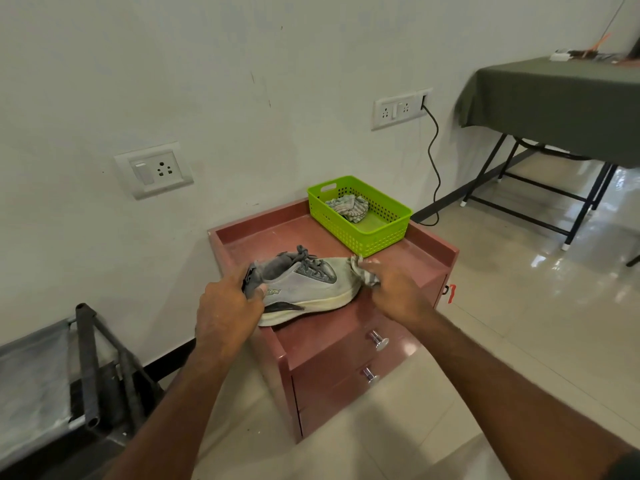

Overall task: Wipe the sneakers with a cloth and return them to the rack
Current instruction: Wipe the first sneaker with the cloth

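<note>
**Sneaker held on the cabinet, cloth at its toe**

The sneaker (304, 289) is grey with a white sole and lies on top of a reddish drawer cabinet (349, 344), toe pointing right, its heel raised a little off the top. The left hand (230, 304) grips the sneaker's heel, fingers curled over the collar and thumb pressed on the side. The right hand (388, 289) is at the sneaker's toe, its fingers bunched round a striped cloth (363, 273) that touches the toe cap.

Behind the sneaker, at the cabinet's back right corner, stands a green basket (362, 233) with a second crumpled cloth (349, 207) inside. Below the sneaker, the cabinet's front shows two drawers with metal knobs (377, 341).

Left of the sneaker and lower, on the floor by the wall, is a dark metal rack (90, 368) with a grey fabric shelf. Far right of the sneaker stands a desk (554, 109) draped in green cloth. Wall sockets (154, 169) sit above and left of the sneaker.
</note>
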### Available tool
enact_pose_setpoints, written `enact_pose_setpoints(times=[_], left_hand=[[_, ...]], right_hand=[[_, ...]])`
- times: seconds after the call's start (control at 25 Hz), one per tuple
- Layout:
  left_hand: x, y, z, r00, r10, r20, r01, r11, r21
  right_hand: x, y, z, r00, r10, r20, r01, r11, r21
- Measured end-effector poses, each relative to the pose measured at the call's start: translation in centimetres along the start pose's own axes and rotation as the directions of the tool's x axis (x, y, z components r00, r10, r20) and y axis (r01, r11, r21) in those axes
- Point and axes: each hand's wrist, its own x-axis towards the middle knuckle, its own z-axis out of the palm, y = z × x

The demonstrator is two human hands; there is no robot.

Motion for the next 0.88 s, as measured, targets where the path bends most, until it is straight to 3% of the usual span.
enact_pose_setpoints(times=[0.08,0.12,0.2,0.28,0.36,0.44,0.52,0.56,0.64,0.76,0.8,0.88], left_hand=[[0.3,-0.3,0.1,1.000,-0.003,-0.011,0.003,1.000,-0.008],[0.3,-0.3,0.1,1.000,0.001,-0.008,-0.001,1.000,-0.019],[0.0,-0.2,0.2,1.000,0.001,-0.003,-0.001,0.999,-0.035],[0.0,0.0,0.2,1.000,0.001,-0.005,-0.001,1.000,-0.025],[-0.1,0.1,0.1,1.000,-0.007,0.009,0.007,1.000,-0.020],[-0.1,0.1,-0.1,1.000,-0.015,0.023,0.015,1.000,-0.023],[0.0,0.0,-0.2,0.999,-0.016,0.034,0.017,0.999,-0.031],[0.0,-0.1,-0.3,0.999,-0.014,0.039,0.015,0.999,-0.031],[0.1,-0.3,-0.5,0.999,-0.007,0.040,0.009,0.999,-0.054],[-0.2,0.0,-0.7,1.000,0.009,0.016,-0.008,0.998,-0.057],[-0.4,0.2,-0.7,1.000,0.009,0.025,-0.008,0.999,-0.050],[-0.7,0.4,-0.8,0.999,-0.012,0.048,0.014,0.999,-0.036]], right_hand=[[-0.4,-1.6,0.4,0.979,-0.110,-0.171,0.150,0.958,0.246],[-0.7,-3.1,0.8,0.960,-0.210,-0.182,0.263,0.901,0.345],[-1.9,-6.4,2.8,0.901,-0.429,-0.057,0.412,0.810,0.418],[-2.9,-7.9,5.1,0.836,-0.540,0.097,0.483,0.807,0.340],[-2.2,-6.5,5.3,0.858,-0.496,0.132,0.467,0.862,0.198],[-1.1,-4.7,3.6,0.941,-0.293,0.170,0.297,0.955,0.001],[-0.7,-3.7,2.4,0.985,-0.149,0.091,0.156,0.985,-0.077],[-1.2,-4.3,2.6,0.985,-0.174,0.017,0.174,0.985,-0.010],[-2.9,-7.4,4.0,0.933,-0.347,-0.092,0.359,0.909,0.213],[-4.6,-9.8,7.4,0.826,-0.560,-0.060,0.553,0.787,0.272],[-4.1,-8.9,8.0,0.830,-0.555,-0.055,0.551,0.800,0.239],[-2.6,-6.0,7.5,0.909,-0.416,-0.002,0.410,0.895,0.176]])
